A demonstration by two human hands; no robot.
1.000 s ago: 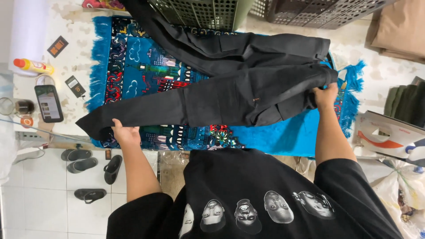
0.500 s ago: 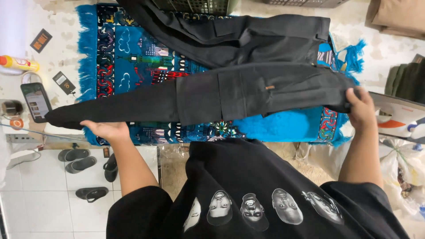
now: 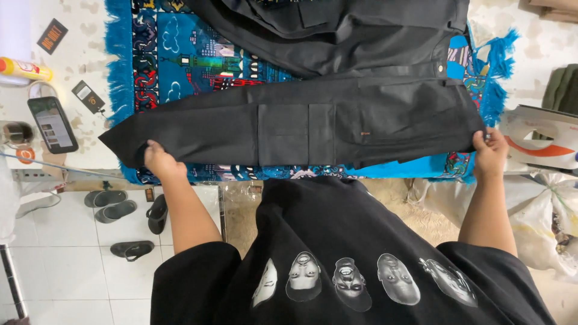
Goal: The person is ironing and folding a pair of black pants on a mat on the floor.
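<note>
Black cargo trousers (image 3: 313, 123) lie stretched sideways over a blue patterned rug (image 3: 180, 54) on the table. My left hand (image 3: 159, 161) grips the leg hem at the left end. My right hand (image 3: 490, 150) grips the waist end at the right. The nearer leg, with its side pocket, is pulled taut between both hands. The other leg lies spread further back on the rug.
A phone (image 3: 53, 124), a yellow tube (image 3: 24, 69), two dark tags and a small cup (image 3: 17, 133) sit on the table at the left. A white and orange iron (image 3: 542, 141) rests at the right. Sandals (image 3: 129, 210) lie on the floor tiles below.
Both hands have pulled the trouser leg down toward the near edge and drawn it flatter and straighter on the rug. The view has moved closer.
</note>
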